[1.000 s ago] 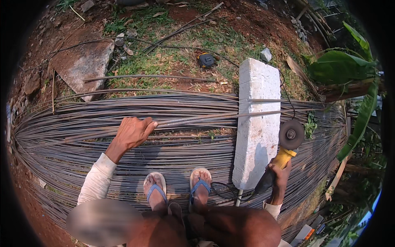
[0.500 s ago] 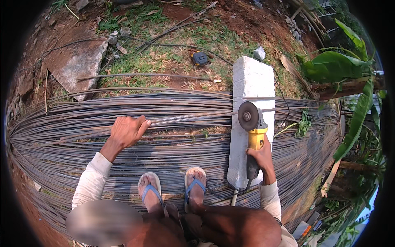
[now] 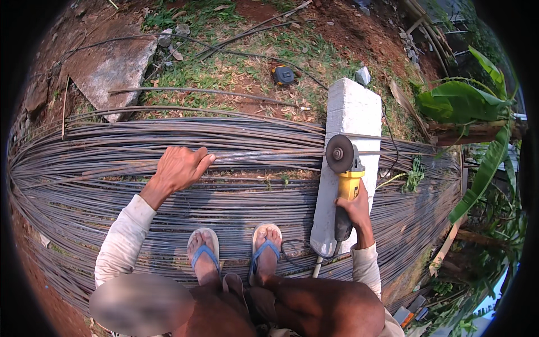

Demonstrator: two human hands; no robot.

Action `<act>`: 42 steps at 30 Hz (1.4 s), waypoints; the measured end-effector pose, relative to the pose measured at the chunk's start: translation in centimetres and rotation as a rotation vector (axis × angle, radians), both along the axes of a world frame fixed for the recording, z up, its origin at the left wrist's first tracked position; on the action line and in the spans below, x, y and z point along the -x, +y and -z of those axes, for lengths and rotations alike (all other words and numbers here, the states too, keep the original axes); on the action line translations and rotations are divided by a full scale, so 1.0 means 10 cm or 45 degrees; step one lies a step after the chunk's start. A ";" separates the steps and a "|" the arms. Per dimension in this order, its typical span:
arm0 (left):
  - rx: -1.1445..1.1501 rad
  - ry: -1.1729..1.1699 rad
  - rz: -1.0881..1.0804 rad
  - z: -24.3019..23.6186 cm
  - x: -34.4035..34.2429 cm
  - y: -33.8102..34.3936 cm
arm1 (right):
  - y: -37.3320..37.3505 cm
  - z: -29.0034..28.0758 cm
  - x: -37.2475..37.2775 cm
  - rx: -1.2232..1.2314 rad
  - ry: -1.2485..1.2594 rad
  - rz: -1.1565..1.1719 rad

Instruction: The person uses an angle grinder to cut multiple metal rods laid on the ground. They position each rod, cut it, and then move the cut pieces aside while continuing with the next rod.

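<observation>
Outdoors: red soil and patchy green grass, with a wide bed of long grey-brown metal rods spread over it. Blue-strapped pale sandals stand on the rods. A long white rectangular block lies across the bed, right of the sandals.

Left hand is curled round a thin grey-brown metal rod, thumb pointing right along it; the rod runs right to the block. Right hand is wrapped round a yellow-and-black angle grinder above the block, disc by the block's left edge and the rod; from where I stand, can't tell if they touch.

Edges: broad-leaved green plant at right, rough grey-brown slab far left, black-and-yellow tape measure on the grass. Room: hands well apart; grass strip beyond the bed.
</observation>
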State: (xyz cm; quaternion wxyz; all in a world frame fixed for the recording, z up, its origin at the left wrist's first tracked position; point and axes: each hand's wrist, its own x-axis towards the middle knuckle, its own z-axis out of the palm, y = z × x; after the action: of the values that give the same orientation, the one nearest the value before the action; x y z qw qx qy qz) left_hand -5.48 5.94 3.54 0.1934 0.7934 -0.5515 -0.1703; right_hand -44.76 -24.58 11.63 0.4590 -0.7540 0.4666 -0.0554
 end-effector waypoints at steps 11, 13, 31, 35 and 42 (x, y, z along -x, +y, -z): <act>0.062 -0.015 0.001 0.00 0.00 0.00 | -0.05 0.05 -0.01 0.016 -0.024 -0.035; 0.021 -0.003 -0.004 0.01 0.00 0.00 | -0.06 0.05 -0.02 0.020 -0.001 -0.039; 0.014 0.034 -0.036 0.01 0.01 -0.02 | -0.05 0.05 -0.03 0.062 0.070 -0.053; -0.009 0.052 -0.037 -0.02 0.01 -0.03 | -0.10 0.08 -0.04 0.066 0.086 -0.061; -0.138 0.152 -0.107 -0.05 -0.01 -0.07 | -0.03 0.06 0.03 0.024 0.095 -0.030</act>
State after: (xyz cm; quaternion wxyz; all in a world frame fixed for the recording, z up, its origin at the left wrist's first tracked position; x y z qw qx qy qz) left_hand -5.37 5.20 4.05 0.1897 0.8137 -0.4950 -0.2385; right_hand -45.02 -24.93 10.99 0.4349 -0.7653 0.4739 -0.0261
